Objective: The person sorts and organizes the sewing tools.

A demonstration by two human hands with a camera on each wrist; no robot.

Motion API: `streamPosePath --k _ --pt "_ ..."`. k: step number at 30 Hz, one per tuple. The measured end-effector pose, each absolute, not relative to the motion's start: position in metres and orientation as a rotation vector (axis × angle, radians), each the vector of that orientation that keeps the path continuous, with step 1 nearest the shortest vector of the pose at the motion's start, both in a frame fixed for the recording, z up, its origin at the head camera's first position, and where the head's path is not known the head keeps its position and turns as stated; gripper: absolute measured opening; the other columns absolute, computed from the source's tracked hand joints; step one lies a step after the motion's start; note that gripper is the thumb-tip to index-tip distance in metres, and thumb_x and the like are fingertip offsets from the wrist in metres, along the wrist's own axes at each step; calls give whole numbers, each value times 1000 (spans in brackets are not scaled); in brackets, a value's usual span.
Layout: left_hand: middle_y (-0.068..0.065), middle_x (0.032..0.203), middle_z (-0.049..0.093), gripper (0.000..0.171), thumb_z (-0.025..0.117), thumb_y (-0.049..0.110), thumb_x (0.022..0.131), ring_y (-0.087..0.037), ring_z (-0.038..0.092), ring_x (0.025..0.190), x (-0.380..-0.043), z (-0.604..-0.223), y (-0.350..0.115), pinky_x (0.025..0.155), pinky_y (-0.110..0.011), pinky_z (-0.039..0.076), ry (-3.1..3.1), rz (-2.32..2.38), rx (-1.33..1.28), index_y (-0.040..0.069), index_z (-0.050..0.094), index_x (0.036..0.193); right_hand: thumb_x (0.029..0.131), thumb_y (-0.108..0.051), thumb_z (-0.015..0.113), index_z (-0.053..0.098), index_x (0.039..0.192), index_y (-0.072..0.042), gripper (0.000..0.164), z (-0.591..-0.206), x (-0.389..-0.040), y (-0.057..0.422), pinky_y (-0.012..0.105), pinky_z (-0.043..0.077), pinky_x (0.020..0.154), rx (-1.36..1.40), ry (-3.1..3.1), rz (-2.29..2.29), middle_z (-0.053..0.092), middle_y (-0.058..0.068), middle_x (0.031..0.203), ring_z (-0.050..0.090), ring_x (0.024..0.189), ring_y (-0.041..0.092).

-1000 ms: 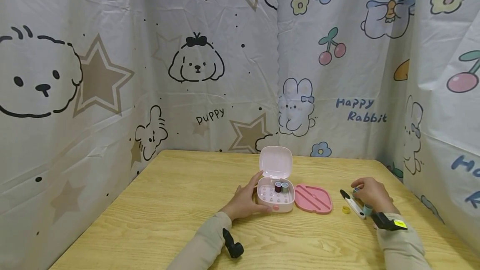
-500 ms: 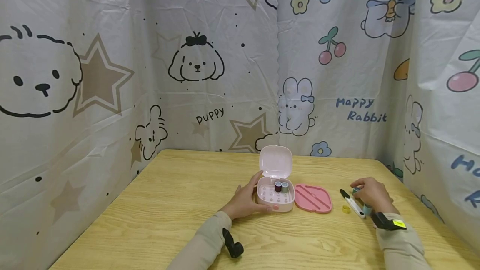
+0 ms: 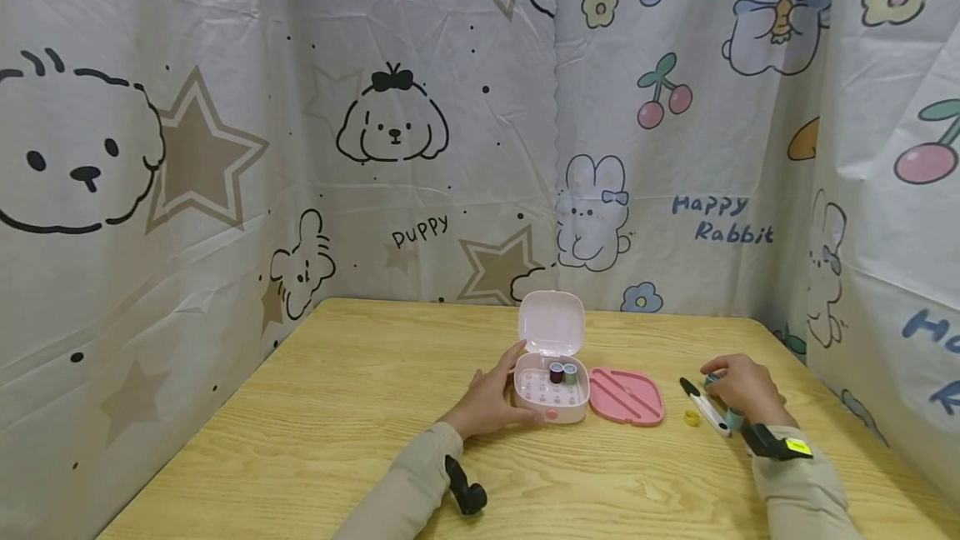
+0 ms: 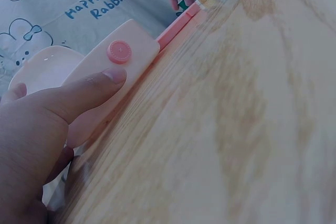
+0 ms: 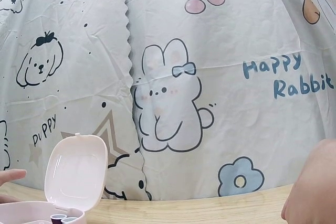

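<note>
My left hand [image 3: 489, 398] grips the left side of a pale pink sewing box [image 3: 552, 417], its thumb along the front near the round pink button [image 4: 119, 52]. The lid [image 3: 552, 323] stands up at the back. Inside are a dark thread spool [image 3: 556, 373] and a pale green spool [image 3: 570, 375], side by side among rows of small pegs. At the right, my right hand [image 3: 746, 387] pinches a blue-green spool [image 3: 712, 379] at its fingertips, partly hidden by the fingers. A teal spool [image 3: 735, 419] lies under the wrist.
A pink divided tray [image 3: 627, 397] lies flat against the box's right side. Between it and my right hand are a slim white tool with a black end [image 3: 705, 407] and a small yellow round piece [image 3: 692, 418]. Printed curtains [image 3: 465, 148] surround the wooden table [image 3: 360, 390].
Almost nothing differs. My right hand has shifted very slightly to the left at the blue-green spool; the left hand and box stay put.
</note>
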State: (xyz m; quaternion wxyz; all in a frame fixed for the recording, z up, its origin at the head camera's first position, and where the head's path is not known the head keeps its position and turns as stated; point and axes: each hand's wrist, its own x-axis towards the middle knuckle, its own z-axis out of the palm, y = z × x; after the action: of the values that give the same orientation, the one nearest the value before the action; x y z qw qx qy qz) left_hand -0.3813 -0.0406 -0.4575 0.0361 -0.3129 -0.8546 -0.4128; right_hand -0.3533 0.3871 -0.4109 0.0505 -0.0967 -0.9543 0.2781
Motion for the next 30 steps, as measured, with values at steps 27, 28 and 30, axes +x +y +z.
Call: streamPosePath --k 27,28,30 --pt "-5 159 45 121 92 50 76 -24 39 146 -383 -458 -41 118 -70 3 -2630 -1265 -958 32 15 167 98 -15 69 65 131 1 37 -379 -347 373 67 43 76 -183 -2850 764 58 32 126 54 110 51" --pt "-6 159 45 121 92 49 76 -25 40 146 -383 -458 -41 117 -70 3 -2628 -1268 -959 31 15 167 98 -16 69 65 131 1 38 -378 -348 372 66 43 76 -176 -2848 763 58 32 126 55 109 51" --pt "-7 159 45 120 92 49 76 -25 40 146 -383 -458 -40 117 -70 4 -2630 -1271 -957 31 15 167 98 -17 69 65 131 1 38 -376 -348 371 65 43 75 -168 -2846 761 59 32 125 55 108 50"
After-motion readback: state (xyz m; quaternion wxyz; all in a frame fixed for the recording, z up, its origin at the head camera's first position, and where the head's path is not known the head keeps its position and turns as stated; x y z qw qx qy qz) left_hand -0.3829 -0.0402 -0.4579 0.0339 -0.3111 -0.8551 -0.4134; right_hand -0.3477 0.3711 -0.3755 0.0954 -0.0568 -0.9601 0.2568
